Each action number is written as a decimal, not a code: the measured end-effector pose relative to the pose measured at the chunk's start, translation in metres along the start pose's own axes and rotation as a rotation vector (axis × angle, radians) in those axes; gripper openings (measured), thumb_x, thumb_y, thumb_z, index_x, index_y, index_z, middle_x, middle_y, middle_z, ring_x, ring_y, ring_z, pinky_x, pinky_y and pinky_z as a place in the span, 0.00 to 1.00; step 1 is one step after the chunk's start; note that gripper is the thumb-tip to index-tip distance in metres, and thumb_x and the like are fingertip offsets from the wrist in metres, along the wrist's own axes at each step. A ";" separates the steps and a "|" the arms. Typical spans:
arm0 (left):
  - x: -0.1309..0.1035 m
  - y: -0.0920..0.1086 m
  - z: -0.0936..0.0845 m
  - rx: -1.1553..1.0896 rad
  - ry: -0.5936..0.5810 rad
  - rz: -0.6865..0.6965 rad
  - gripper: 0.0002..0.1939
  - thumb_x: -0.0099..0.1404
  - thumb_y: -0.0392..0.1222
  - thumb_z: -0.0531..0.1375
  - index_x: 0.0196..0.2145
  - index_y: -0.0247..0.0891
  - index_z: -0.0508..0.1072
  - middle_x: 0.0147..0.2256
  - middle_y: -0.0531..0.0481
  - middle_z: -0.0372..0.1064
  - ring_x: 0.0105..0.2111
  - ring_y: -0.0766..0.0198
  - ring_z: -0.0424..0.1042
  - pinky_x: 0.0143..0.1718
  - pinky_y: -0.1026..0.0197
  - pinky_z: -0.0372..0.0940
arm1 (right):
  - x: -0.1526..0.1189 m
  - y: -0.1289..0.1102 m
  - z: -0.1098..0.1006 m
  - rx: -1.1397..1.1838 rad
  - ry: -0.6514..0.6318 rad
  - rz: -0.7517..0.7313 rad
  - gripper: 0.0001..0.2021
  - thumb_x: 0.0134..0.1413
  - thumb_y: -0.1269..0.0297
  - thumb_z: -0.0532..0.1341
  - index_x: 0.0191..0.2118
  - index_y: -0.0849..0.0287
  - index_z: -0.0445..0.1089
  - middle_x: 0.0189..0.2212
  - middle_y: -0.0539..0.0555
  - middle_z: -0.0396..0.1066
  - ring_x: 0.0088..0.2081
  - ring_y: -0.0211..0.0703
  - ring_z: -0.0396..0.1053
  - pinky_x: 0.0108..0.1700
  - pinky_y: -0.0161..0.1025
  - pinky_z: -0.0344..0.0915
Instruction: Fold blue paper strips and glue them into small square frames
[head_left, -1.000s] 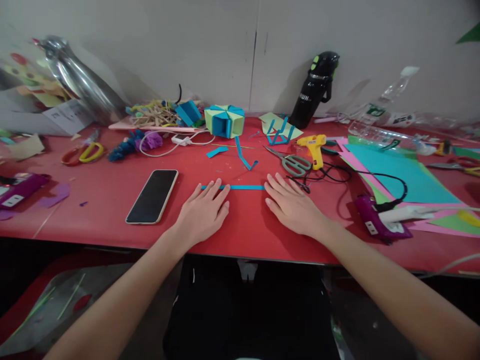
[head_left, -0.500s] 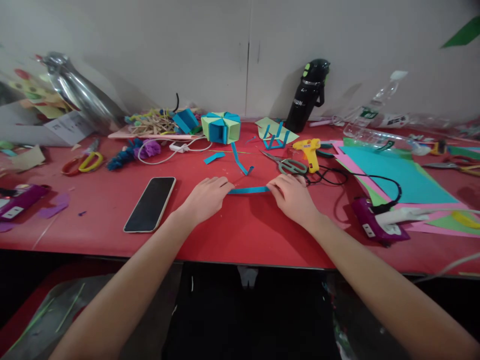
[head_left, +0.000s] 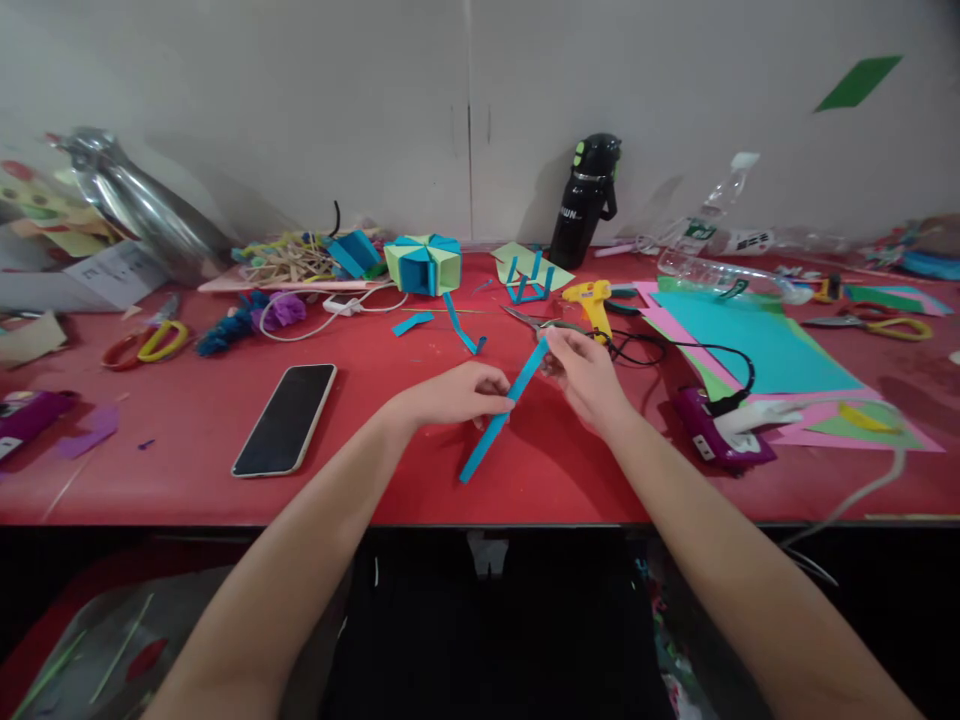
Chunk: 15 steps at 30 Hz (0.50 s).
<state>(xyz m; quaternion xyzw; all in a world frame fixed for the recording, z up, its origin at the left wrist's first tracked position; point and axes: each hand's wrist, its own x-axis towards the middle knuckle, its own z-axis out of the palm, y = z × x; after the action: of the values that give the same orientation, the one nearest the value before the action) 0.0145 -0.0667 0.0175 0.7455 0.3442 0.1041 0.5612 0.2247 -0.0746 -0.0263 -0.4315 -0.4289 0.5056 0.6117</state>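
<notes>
On the black drinking bottle with green lid parts (head_left: 583, 205), at the counter's back edge, pale letters end in "WN"; the rest is hard to read. The green label on the clear plastic bottle with a white cap (head_left: 716, 205), toward the back right corner, is too small to make out, as is the print on the yellow glue gun (head_left: 592, 295).

The narrow blue paper strip (head_left: 487, 445) slants above the counter's middle, its lower end toward the front edge; whether that end touches down cannot be told. The left hand (head_left: 469, 392) has its fingers pinched on the strip's middle, and the right hand (head_left: 583, 370) has its fingers pinched on the upper end. Red surface stretches between strip and front edge. The black-screened phone in a pale case (head_left: 285, 420) lies left of the left hand, near that edge.

The glossy red counter (head_left: 570, 480) meets pale grey panels (head_left: 337, 100), split by a vertical seam, along its back.
</notes>
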 end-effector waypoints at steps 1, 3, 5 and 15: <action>0.004 -0.001 0.000 -0.047 0.015 0.001 0.11 0.65 0.48 0.63 0.34 0.36 0.75 0.33 0.46 0.77 0.30 0.63 0.75 0.32 0.61 0.69 | -0.001 -0.001 0.000 0.032 -0.037 0.039 0.18 0.49 0.45 0.70 0.32 0.56 0.73 0.25 0.48 0.69 0.28 0.36 0.66 0.31 0.35 0.64; 0.011 -0.006 0.000 -0.140 0.084 0.017 0.11 0.65 0.47 0.64 0.36 0.36 0.75 0.34 0.44 0.78 0.32 0.61 0.77 0.33 0.61 0.71 | -0.004 -0.002 0.001 0.017 -0.146 0.110 0.19 0.49 0.45 0.70 0.30 0.57 0.74 0.27 0.49 0.70 0.29 0.36 0.67 0.32 0.35 0.64; 0.013 -0.012 0.001 -0.206 0.152 0.036 0.12 0.64 0.47 0.65 0.39 0.35 0.76 0.35 0.44 0.79 0.34 0.60 0.78 0.35 0.60 0.71 | -0.007 0.000 0.001 -0.076 -0.246 0.132 0.17 0.48 0.47 0.72 0.30 0.57 0.75 0.27 0.50 0.71 0.29 0.37 0.67 0.33 0.36 0.63; 0.005 -0.024 0.010 -0.347 0.095 0.056 0.19 0.58 0.43 0.71 0.46 0.34 0.77 0.38 0.43 0.79 0.38 0.61 0.78 0.37 0.61 0.72 | -0.013 0.007 0.004 -0.186 -0.219 0.096 0.15 0.46 0.50 0.73 0.28 0.58 0.76 0.23 0.47 0.70 0.26 0.36 0.63 0.32 0.37 0.60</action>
<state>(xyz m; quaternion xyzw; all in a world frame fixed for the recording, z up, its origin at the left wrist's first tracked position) 0.0141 -0.0681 -0.0093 0.6411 0.3260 0.2126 0.6614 0.2176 -0.0860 -0.0336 -0.4487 -0.5170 0.5363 0.4938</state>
